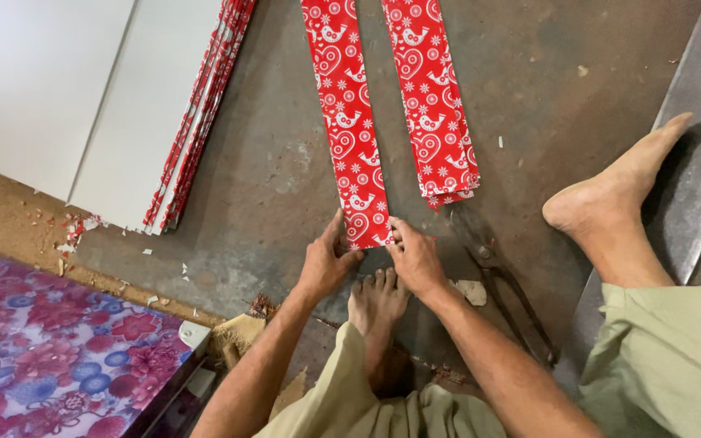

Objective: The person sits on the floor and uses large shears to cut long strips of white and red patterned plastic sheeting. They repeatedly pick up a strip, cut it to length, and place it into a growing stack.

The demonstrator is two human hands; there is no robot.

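Holding: both hands pinch the near end of a long red paper strip (349,122) with white hearts and birds on it.
Left hand: the left hand (324,264) sits at the strip's left corner, its fingers (336,229) closed on the edge of the paper.
Right hand: the right hand (417,258) sits at the right corner, its fingers closed on that same end.
Strip: it lies flat on the grey floor (269,170) and runs away from the person, up toward the top of the view.
Second pile: a small stack of the same red strips (432,105) lies just beside it on the right, not touching it.
Feet: one bare foot (376,302) rests right under the hands; the other foot (610,199) is well off to the right.
Cutter: dark metal shears (501,284) lie on the floor just right of the right hand.
Sheets: a pile of white sheets with red edges (156,113) lies on the left.
Cloth: a flowered cloth (42,349) shows at the lower left.
Scraps: little bits of paper (83,227) lie near the sheets.
What could go wrong: I think the thin strip could tear or crease if one hand pulls harder than the other.
Another risk: the strip could slide crooked on the smooth floor, and the sharp shears sit close to the bare foot.
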